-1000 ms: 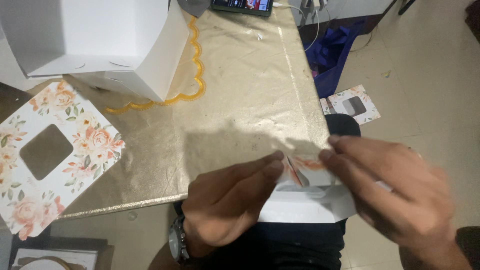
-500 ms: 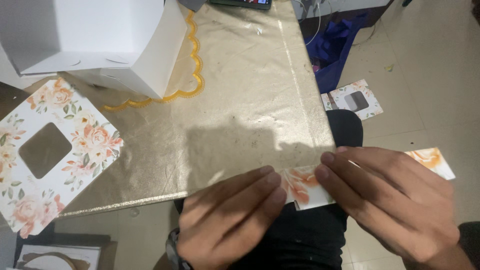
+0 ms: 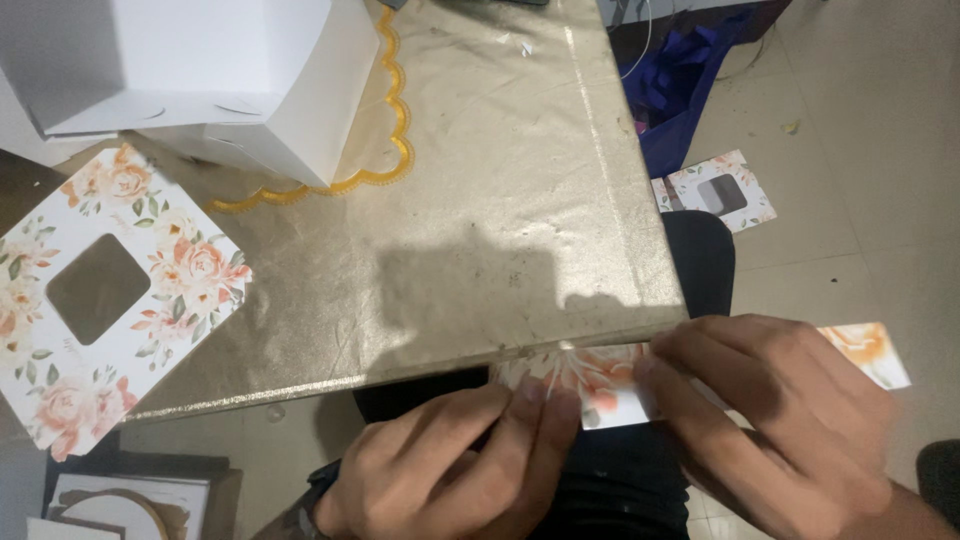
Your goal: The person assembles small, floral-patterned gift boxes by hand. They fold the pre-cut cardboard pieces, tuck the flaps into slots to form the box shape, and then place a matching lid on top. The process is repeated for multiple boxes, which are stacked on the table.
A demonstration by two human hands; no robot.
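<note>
Head view showed both hands pinching a floral card strip point(image 3: 600, 385) just past the gold-covered table's point(image 3: 480, 230) edge, left hand point(image 3: 450, 470) and right hand point(image 3: 775, 415) fingertips closed on it; firm, even pressure along the fold would crease it cleanly.

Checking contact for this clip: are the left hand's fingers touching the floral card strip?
Touching. The head view shows the left hand with its fingers pressed onto the floral card strip, overlapping its left end.
</note>
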